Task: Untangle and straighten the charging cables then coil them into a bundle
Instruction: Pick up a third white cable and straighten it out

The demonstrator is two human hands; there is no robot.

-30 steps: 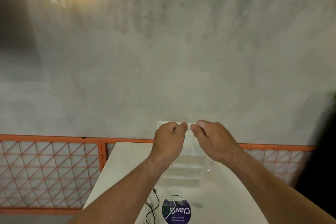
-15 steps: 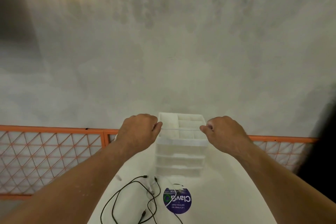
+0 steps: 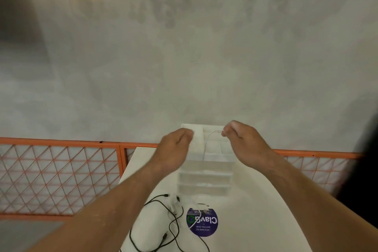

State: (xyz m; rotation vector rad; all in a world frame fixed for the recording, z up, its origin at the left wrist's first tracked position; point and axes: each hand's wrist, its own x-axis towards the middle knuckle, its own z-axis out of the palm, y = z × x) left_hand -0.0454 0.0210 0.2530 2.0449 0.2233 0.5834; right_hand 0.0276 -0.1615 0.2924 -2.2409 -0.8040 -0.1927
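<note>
The hands are closer now, so the white cable point(image 3: 209, 137) between them sags into a loop, ready to coil. The right hand point(image 3: 243, 141) pinches it. The left hand point(image 3: 173, 149), at its 9 o'clock, is blurry, so I cannot tell.

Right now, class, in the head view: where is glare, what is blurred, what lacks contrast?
Head view: warm glare top left; the left hand is motion-blurred, the right hand sharper; the white cable it pinches fades against the pale drawer unit; black cables stand out.
</note>
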